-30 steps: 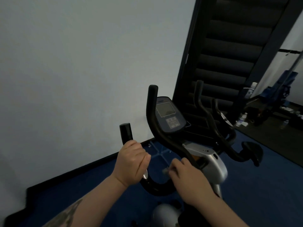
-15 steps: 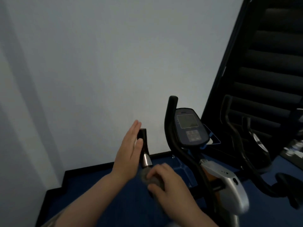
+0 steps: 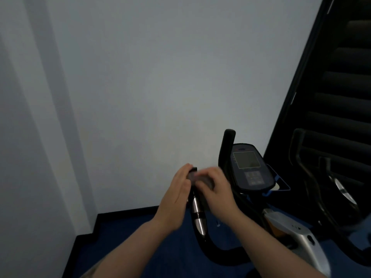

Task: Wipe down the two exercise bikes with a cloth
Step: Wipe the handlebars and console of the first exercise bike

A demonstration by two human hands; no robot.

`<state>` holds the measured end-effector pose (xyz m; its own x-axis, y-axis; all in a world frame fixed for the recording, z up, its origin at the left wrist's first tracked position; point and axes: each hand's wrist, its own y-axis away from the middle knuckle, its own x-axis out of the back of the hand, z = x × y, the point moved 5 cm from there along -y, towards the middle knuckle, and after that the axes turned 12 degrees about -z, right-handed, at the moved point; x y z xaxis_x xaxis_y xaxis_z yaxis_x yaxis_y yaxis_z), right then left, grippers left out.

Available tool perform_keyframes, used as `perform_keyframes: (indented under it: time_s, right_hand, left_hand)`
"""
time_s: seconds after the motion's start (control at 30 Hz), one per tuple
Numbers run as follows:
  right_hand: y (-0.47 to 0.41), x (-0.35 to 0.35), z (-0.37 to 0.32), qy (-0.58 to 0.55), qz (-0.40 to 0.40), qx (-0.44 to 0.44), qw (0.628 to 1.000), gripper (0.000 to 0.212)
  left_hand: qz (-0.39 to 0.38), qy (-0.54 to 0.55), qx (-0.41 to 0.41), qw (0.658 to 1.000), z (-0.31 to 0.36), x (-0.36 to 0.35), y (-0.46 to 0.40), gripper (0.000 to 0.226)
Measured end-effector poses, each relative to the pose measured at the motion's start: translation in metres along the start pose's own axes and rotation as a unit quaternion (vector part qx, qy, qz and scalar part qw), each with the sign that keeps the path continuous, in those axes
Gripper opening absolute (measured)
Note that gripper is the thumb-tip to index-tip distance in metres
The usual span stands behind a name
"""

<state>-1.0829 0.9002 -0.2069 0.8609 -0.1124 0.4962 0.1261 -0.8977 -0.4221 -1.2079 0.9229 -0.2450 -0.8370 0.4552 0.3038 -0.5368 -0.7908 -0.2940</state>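
Two hands meet at the top of the near bike's left handlebar.

The left hand [image 3: 176,197] stands on its edge with straight fingers, flat against the left side of the handlebar grip [image 3: 197,209]. The right hand [image 3: 215,189] curls round a grey cloth [image 3: 202,179] and holds it on the top of the grip. The grip is a long bar that points up and a little away. The cloth looks blurry. The console [image 3: 251,167] of the exercise bike [image 3: 297,233] sits just right of the hands, tilted toward us. A second bike [image 3: 325,177] stands farther right.
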Motion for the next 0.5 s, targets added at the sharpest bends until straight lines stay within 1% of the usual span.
perform_keyframes:
  time_s: [0.03,0.07,0.13,0.2,0.27,0.33,0.37,0.47,0.5]
  right_hand:
    - [-0.013,0.006,-0.005,-0.010,0.032,0.002,0.999,0.027]
    - [-0.022,0.008,-0.009,-0.025,0.044,0.007,0.999,0.026]
    - [-0.022,0.004,-0.008,-0.059,0.031,0.001,0.998,0.027]
    - [0.001,-0.004,0.006,-0.044,0.028,-0.028,0.998,0.027]
    - [0.029,-0.008,0.021,-0.035,-0.006,-0.074,0.997,0.021]
    - [0.037,-0.005,0.029,-0.049,-0.052,-0.114,0.991,0.014]
    - [0.030,-0.001,0.025,-0.039,-0.049,-0.106,0.992,0.014]
    - [0.000,0.003,-0.003,-0.013,0.025,-0.037,0.999,0.022]
    - [-0.005,-0.003,-0.011,-0.009,0.040,-0.027,0.999,0.024]
  left_hand:
    - [0.007,0.008,-0.002,1.000,0.000,0.001,-0.001,0.052]
    - [0.008,0.012,-0.007,1.000,0.001,0.002,-0.001,0.052]
    - [0.002,0.016,-0.014,1.000,0.000,0.005,-0.002,0.051]
    - [0.000,0.024,-0.008,1.000,-0.002,0.007,-0.001,0.053]
    - [0.001,0.027,-0.006,1.000,-0.003,0.008,-0.001,0.053]
    - [0.000,0.025,-0.004,1.000,-0.004,0.007,-0.001,0.052]
    - [-0.002,0.024,-0.008,1.000,-0.003,0.007,-0.001,0.051]
    - [-0.006,0.041,-0.027,0.999,-0.002,0.008,-0.003,0.047]
    - [-0.006,0.044,-0.032,0.999,-0.002,0.009,-0.003,0.048]
